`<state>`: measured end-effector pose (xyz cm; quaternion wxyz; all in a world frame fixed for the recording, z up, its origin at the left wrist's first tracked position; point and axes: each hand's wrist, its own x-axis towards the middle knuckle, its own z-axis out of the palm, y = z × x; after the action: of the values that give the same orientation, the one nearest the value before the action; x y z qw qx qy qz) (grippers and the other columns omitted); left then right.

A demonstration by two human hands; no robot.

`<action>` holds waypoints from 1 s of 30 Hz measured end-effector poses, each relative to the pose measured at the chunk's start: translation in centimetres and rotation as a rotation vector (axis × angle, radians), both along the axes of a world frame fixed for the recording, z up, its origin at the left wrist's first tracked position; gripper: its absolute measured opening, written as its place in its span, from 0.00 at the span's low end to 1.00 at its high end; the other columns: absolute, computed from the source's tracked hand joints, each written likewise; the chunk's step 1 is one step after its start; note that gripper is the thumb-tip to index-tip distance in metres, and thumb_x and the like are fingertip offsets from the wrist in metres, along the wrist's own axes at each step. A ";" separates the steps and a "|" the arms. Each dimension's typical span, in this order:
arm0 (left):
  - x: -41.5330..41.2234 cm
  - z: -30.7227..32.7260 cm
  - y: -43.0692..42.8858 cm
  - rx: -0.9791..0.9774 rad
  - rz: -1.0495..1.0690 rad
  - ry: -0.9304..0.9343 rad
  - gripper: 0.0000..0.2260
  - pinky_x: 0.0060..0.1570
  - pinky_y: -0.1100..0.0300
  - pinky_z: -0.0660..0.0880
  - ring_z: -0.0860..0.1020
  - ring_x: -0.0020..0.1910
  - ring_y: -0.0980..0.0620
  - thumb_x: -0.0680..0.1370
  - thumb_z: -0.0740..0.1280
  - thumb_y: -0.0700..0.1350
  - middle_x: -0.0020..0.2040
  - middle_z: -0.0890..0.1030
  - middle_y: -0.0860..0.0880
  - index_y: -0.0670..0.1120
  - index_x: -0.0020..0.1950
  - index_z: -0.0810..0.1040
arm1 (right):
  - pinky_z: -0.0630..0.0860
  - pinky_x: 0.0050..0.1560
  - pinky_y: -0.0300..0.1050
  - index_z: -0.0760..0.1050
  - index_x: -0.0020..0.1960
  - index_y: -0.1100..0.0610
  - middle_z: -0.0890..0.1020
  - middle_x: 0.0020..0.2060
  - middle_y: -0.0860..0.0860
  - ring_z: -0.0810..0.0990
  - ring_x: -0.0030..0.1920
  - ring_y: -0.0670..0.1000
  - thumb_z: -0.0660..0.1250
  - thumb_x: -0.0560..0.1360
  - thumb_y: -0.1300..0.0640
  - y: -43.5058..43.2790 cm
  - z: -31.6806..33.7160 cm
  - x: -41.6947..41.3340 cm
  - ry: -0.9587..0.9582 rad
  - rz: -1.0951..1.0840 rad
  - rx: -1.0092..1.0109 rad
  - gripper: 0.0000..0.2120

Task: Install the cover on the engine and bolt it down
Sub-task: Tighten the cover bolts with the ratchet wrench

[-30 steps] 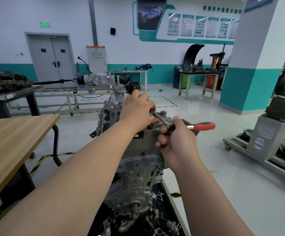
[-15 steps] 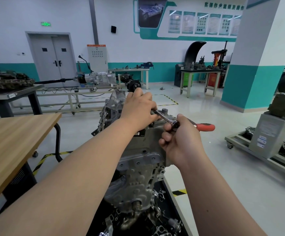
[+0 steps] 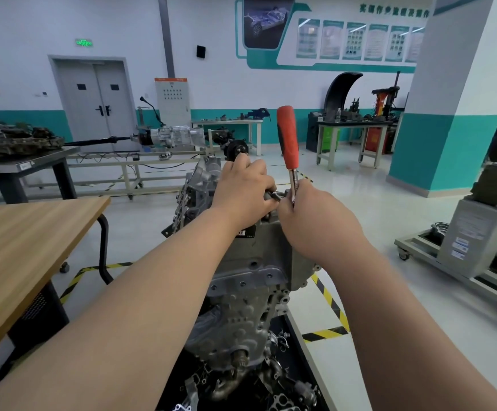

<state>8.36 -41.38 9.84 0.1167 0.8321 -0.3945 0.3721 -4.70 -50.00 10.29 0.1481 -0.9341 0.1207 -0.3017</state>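
Head view: ratchet (image 3: 292,180) had swung. A second ago its red handle (image 3: 287,137) lay flat, pointing off to my right; now it stood nearly upright, pointing up and away from me. About a quarter turn in one stroke.

My right hand (image 3: 315,223) held the ratchet's bare metal shank just below the red grip, fingers closed round it, choked up close to the head. My left hand (image 3: 245,188) stayed where it was, curled over the extension (image 3: 272,195) at the driving end, keeping it square on the fastener. The bolt itself was hidden under both hands, so I could not tell how far it was seated.

The cover (image 3: 266,241) sat in place at the top of the engine's (image 3: 241,295) near end, flush against the casting as far as I could see. The engine stood over the black tray (image 3: 302,345) with loose parts in it; the wooden bench (image 3: 28,232) to the left carried nothing for this job.

My read: cover was already on, bolting underway. Whether this swing was a tightening stroke or a return click, I could not tell.
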 end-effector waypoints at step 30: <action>-0.5 0.7 0.1 0.084 0.010 0.092 0.11 0.49 0.54 0.57 0.62 0.50 0.49 0.76 0.63 0.56 0.46 0.71 0.54 0.58 0.54 0.82 | 0.65 0.23 0.36 0.69 0.44 0.56 0.71 0.25 0.48 0.62 0.19 0.46 0.55 0.82 0.48 2.4 -0.8 -0.9 -0.351 0.396 2.024 0.14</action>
<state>7.82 -41.31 10.51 0.0976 0.8545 -0.3998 0.3170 -5.57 -47.59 9.48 0.9232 -0.3200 0.1385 -0.1615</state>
